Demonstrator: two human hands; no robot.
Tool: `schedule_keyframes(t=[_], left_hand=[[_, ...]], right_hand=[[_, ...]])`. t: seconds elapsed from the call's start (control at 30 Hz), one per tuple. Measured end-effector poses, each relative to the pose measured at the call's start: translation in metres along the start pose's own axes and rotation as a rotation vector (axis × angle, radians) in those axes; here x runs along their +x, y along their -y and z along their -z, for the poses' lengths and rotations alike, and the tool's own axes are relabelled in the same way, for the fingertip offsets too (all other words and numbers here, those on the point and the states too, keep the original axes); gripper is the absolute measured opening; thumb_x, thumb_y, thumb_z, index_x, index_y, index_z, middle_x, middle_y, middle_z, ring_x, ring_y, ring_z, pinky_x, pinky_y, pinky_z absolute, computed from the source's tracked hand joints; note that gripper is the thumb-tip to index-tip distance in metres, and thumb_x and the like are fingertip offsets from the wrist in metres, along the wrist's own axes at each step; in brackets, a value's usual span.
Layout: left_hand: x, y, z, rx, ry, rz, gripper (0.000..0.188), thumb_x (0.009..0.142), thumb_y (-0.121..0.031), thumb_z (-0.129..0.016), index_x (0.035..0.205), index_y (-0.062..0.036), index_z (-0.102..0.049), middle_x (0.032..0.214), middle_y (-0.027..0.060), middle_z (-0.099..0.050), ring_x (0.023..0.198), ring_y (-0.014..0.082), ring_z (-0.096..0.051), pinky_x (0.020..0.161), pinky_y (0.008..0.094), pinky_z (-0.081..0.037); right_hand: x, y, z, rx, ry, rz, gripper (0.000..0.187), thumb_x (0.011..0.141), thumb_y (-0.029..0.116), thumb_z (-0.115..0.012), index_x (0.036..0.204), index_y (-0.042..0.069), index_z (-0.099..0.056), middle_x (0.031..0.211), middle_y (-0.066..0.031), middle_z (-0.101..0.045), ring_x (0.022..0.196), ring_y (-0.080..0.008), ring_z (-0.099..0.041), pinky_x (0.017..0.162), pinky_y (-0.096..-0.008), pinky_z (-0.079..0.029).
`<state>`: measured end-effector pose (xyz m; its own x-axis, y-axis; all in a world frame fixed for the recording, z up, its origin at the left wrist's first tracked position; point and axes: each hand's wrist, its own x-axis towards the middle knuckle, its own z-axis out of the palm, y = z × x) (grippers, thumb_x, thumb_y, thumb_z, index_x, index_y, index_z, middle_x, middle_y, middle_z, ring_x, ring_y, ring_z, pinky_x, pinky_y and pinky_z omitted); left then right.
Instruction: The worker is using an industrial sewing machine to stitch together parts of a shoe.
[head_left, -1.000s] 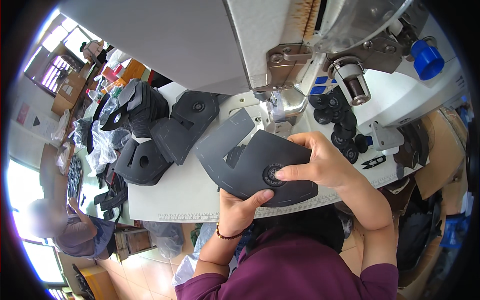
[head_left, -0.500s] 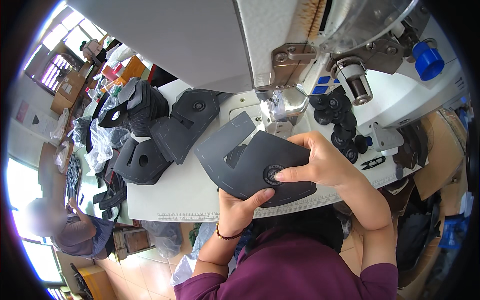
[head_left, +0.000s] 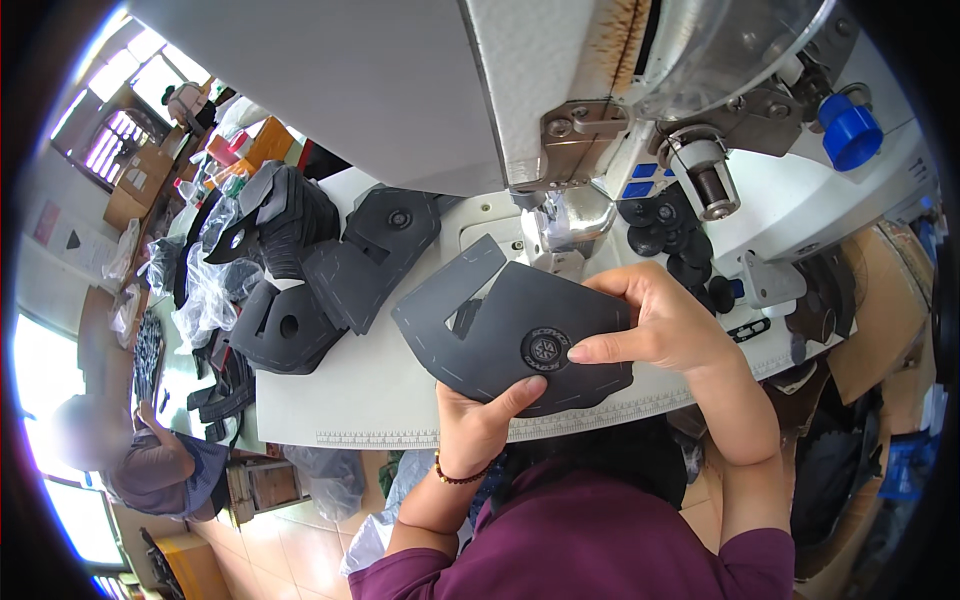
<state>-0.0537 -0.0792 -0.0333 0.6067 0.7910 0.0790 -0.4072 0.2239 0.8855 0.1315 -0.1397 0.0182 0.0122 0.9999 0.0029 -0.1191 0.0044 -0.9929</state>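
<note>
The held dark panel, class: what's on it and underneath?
On the dark panel: round badge, thumbs of left hand and right hand. White table shows around it; left fingertips and anything directly underneath are hidden.

Light is bright and soft. Far left of the bare left hand [head_left: 473, 422], a white, overexposed glass window [head_left: 50, 340] glares, with purple fringing along the rim. Above the bare right hand [head_left: 665, 325], a curved clear plastic shield [head_left: 700, 60] catches reflections. Both hands look sharp. Beside the left one, fisheye distortion bows the white tabletop's ruled edge [head_left: 400, 437]; black fills the corners.
</note>
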Motion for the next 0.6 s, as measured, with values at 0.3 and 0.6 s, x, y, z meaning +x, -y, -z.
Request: schedule_keyframes(t=[0.3, 0.6], left_hand=[[-0.0024, 0.0013, -0.0002, 0.049, -0.031, -0.031, 0.036, 0.069, 0.004, -0.069, 0.102, 0.0010, -0.056, 0.094, 0.0056, -0.061, 0.084, 0.0130, -0.057, 0.074, 0.0254, -0.046], [-0.0033, 0.0037, -0.0013, 0.039, -0.021, -0.031, 0.037, 0.069, 0.004, -0.069, 0.104, 0.0015, -0.056, 0.095, 0.0058, -0.061, 0.085, 0.0130, -0.057, 0.076, 0.0258, -0.046]], right_hand=[[-0.0010, -0.0040, -0.0003, 0.027, -0.022, -0.010, 0.025, 0.068, 0.001, -0.071, 0.089, -0.008, -0.062, 0.079, -0.0067, -0.064, 0.069, -0.0071, -0.057, 0.063, -0.0197, -0.046], [-0.0012, -0.0069, -0.0084, -0.095, -0.132, 0.033, 0.027, 0.065, 0.004, -0.073, 0.087, -0.006, -0.063, 0.077, -0.0055, -0.064, 0.068, -0.0066, -0.057, 0.064, -0.0197, -0.046]])
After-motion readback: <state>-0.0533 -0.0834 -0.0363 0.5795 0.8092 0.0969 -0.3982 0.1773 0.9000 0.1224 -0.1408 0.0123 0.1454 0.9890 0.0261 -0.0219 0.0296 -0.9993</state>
